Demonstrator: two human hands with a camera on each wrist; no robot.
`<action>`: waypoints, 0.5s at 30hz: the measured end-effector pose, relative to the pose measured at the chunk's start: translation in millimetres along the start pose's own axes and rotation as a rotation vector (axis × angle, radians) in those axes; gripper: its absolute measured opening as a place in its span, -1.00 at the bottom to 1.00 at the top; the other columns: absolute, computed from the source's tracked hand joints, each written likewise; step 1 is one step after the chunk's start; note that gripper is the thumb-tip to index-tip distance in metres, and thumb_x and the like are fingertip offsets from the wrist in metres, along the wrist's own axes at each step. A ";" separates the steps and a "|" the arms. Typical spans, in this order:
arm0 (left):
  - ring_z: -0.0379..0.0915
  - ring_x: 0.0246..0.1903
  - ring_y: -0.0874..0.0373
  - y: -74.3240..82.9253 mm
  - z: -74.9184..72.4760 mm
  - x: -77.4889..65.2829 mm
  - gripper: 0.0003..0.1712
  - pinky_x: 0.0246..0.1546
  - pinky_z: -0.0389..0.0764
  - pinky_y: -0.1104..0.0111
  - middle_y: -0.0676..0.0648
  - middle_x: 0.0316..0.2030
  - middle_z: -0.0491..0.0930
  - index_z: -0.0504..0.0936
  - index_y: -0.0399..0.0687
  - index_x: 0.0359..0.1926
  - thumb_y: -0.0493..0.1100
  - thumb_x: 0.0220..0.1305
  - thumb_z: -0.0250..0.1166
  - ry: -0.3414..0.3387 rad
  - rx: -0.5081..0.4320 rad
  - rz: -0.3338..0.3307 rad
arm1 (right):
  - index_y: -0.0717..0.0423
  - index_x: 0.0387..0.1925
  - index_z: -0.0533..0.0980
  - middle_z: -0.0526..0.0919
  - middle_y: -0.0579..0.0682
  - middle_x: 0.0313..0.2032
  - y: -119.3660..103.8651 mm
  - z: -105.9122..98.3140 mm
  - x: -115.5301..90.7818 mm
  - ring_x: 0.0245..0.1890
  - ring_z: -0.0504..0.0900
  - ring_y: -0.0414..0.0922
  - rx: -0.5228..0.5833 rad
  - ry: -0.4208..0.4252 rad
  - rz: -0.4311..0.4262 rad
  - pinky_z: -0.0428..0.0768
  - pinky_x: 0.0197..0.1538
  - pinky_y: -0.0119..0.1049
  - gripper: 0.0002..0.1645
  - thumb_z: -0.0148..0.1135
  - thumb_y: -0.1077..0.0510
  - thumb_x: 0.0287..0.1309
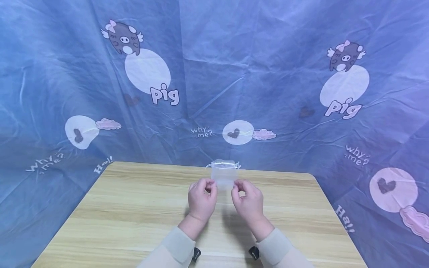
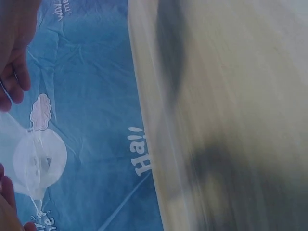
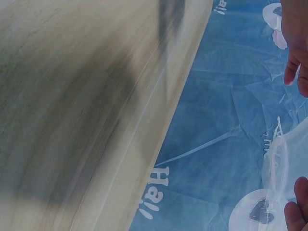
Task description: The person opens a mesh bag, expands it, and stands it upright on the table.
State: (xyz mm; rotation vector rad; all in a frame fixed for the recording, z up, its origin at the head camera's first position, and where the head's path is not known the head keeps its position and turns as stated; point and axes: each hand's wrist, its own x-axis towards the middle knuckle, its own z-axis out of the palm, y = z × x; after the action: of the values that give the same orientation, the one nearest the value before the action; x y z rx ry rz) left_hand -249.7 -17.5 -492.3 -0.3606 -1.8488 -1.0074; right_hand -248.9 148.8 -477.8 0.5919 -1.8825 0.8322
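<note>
A small sheer white drawstring pouch (image 1: 223, 172) is held upright above the table, toward its far side. Thin white cords show near its upper edge and stick out at both sides. My left hand (image 1: 202, 198) pinches its lower left corner between thumb and fingers. At the lower right corner, my right hand (image 1: 249, 199) pinches it the same way. The gathered cord edge of the pouch (image 3: 278, 163) also appears at the right of the right wrist view, with the curtain visible through the fabric. Whether anything is inside cannot be made out.
Beneath the hands lies a light wood-grain table (image 1: 134, 208), with shadows of the arms on it. A blue curtain (image 1: 214, 93) printed with pigs, hearts and words stands around its back and sides. Dark objects (image 1: 196, 254) show beside both cuffs.
</note>
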 end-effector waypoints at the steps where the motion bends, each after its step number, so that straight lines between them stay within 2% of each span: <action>1: 0.61 -0.54 0.20 -0.2 -0.5 -0.5 -0.85 -0.35 0.51 0.21 0.05 -0.53 0.68 0.66 -0.14 -0.28 -0.35 0.09 0.40 -0.008 -0.005 -0.002 | 0.24 -0.35 0.64 0.74 0.03 -0.47 0.1 0.1 0.2 -0.54 0.73 -0.07 -0.002 0.007 0.000 0.68 -0.47 -0.17 -0.84 0.26 0.43 -0.02; 6: 0.61 -0.53 0.20 -1.3 -3.4 -0.4 -0.89 -0.34 0.53 0.20 0.05 -0.53 0.69 0.65 -0.13 -0.32 -0.32 0.08 0.36 -0.034 -0.004 0.000 | 0.23 -0.36 0.63 0.72 0.04 -0.49 0.7 0.6 0.5 -0.56 0.70 -0.07 0.007 0.030 -0.006 0.65 -0.50 -0.19 -0.83 0.23 0.43 -0.05; 12: 0.59 -0.56 0.17 -0.7 -3.3 3.0 -0.86 -0.39 0.50 0.21 0.02 -0.57 0.66 0.61 -0.09 -0.42 -0.38 0.00 0.37 -0.011 0.002 0.019 | 0.23 -0.34 0.62 0.72 0.04 -0.49 1.9 -1.5 0.5 -0.56 0.68 -0.11 0.003 -0.016 -0.013 0.64 -0.50 -0.26 -0.81 0.30 0.41 -0.09; 15: 0.57 -0.58 0.19 -0.8 -2.5 3.1 -0.84 -0.39 0.49 0.22 0.03 -0.59 0.64 0.58 -0.08 -0.45 -0.39 -0.04 0.36 0.000 0.014 0.026 | 0.24 -0.33 0.61 0.71 0.04 -0.50 2.5 -2.1 0.9 -0.57 0.67 -0.11 -0.014 -0.022 -0.021 0.63 -0.52 -0.27 -0.83 0.27 0.42 -0.05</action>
State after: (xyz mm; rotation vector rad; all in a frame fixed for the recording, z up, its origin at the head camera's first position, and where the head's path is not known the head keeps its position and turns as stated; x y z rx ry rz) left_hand -250.2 -20.5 -489.5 -0.3751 -1.8460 -0.9764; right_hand -249.9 152.0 -477.1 0.6136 -1.8976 0.8019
